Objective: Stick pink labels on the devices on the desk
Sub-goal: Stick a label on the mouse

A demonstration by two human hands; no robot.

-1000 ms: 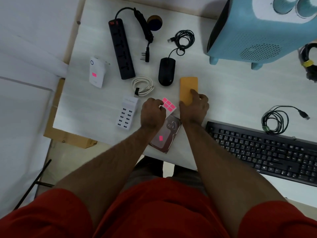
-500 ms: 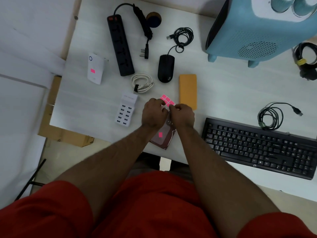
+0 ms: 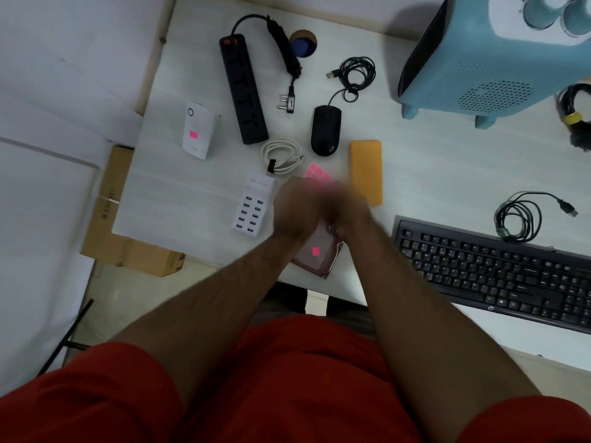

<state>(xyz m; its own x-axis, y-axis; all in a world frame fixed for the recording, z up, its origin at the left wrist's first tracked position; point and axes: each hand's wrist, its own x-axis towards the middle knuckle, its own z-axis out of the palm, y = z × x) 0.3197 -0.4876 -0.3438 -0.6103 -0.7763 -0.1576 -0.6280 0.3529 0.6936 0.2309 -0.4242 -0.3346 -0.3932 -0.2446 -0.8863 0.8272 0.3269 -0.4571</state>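
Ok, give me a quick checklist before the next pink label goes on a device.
1. Label sheet has labels left: ok, pink squares show beyond the hands.
2. A label is peeled and held: cannot tell; left hand and right hand are blurred together over the sheet.
3. Hard drive labelled: ok, pink square on it.
4. White adapter labelled: ok.
5. USB hub, power strip, mouse and orange case labelled: not ok, no pink on any.
6. Nearest unlabelled targets unobstructed: ok, hub and case lie either side of the hands.
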